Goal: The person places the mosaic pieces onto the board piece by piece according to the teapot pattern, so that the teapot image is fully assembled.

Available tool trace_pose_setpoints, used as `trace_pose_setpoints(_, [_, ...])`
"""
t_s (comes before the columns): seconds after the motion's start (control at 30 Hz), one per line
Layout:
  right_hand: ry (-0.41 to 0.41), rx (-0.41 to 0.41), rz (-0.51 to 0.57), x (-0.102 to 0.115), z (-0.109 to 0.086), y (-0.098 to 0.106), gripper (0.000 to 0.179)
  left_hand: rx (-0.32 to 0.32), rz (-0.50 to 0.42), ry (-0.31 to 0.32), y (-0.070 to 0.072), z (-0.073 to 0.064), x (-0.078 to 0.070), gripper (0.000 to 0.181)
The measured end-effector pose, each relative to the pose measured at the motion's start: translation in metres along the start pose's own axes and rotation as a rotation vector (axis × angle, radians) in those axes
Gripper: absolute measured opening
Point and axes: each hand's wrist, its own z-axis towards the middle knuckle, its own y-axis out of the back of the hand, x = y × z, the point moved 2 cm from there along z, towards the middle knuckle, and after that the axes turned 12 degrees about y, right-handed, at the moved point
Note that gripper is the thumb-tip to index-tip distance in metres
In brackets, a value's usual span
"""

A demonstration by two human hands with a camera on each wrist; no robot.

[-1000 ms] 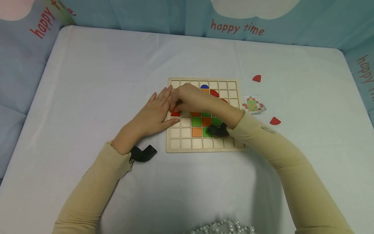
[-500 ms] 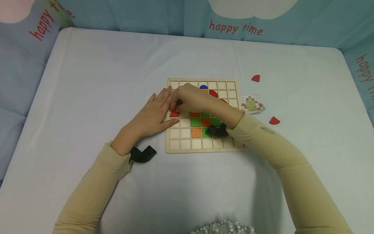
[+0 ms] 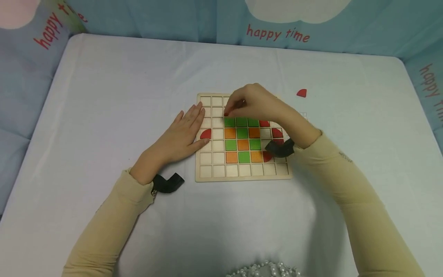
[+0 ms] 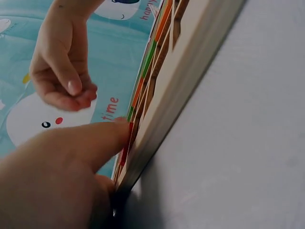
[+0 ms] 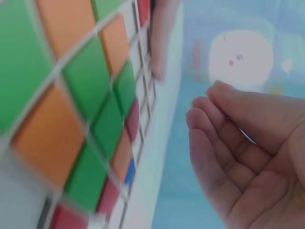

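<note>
My left hand rests flat with straight fingers at the left edge of a wooden grid board. Its thumb lies just below a red quarter-circle piece in the leftmost column. In the left wrist view, the thumb tip is right at this red piece. My right hand hovers over the upper part of the board, fingers loosely bent. The right wrist view shows that hand holding nothing. Green tiles and orange tiles fill the board's middle, with red pieces on the right.
A loose red quarter-circle lies on the white table beyond the board's right side. The right forearm covers most of a small pattern card. Black pieces stick out at both wrists. A printed curtain hangs behind the table.
My right hand has left the red quarter-circle near the left hand, moving up and right across the board, and its forearm now hides the other loose red piece. The left hand stays put.
</note>
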Motion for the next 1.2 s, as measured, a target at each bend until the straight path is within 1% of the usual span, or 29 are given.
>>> trace_pose_setpoints(0.13, [-0.04,-0.074,-0.029,-0.015,-0.025,0.015,0.012,0.01,-0.025,-0.009,0.002,-0.001,0.0,0.067])
trace_pose_setpoints(0.23, [-0.094,-0.126,-0.042,-0.028,-0.047,0.024,0.013,0.016,-0.027,-0.014,0.002,0.0,-0.001,0.063])
trace_pose_setpoints(0.47, [-0.295,-0.28,0.001,-0.051,-0.102,0.046,0.021,0.015,-0.015,-0.012,0.001,0.003,-0.003,0.067])
trace_pose_setpoints(0.53, [-0.326,-0.335,0.032,-0.058,-0.117,0.051,0.023,0.011,-0.012,-0.01,0.0,0.004,-0.003,0.068])
trace_pose_setpoints(0.63, [-0.368,-0.395,0.068,-0.069,-0.137,0.058,0.024,0.005,0.0,0.0,-0.001,0.004,-0.002,0.073])
trace_pose_setpoints(0.73, [-0.435,-0.403,0.061,-0.08,-0.151,0.062,0.027,0.008,0.004,0.012,-0.001,0.002,-0.002,0.079])
trace_pose_setpoints(0.87, [-0.53,-0.35,0.003,-0.089,-0.169,0.064,0.032,0.012,0.0,0.008,-0.001,0.001,-0.002,0.083])
trace_pose_setpoints(0.97, [-0.558,-0.343,-0.009,-0.091,-0.179,0.065,0.033,0.008,0.003,0.003,-0.001,0.001,-0.002,0.084])
trace_pose_setpoints(1.07, [-0.568,-0.361,-0.013,-0.097,-0.183,0.067,0.033,0.003,0.007,-0.001,-0.001,0.002,-0.001,0.084])
trace_pose_setpoints(1.2, [-0.604,-0.386,0.046,-0.114,-0.176,0.073,0.031,0.006,0.004,-0.006,-0.003,0.003,0.0,0.084])
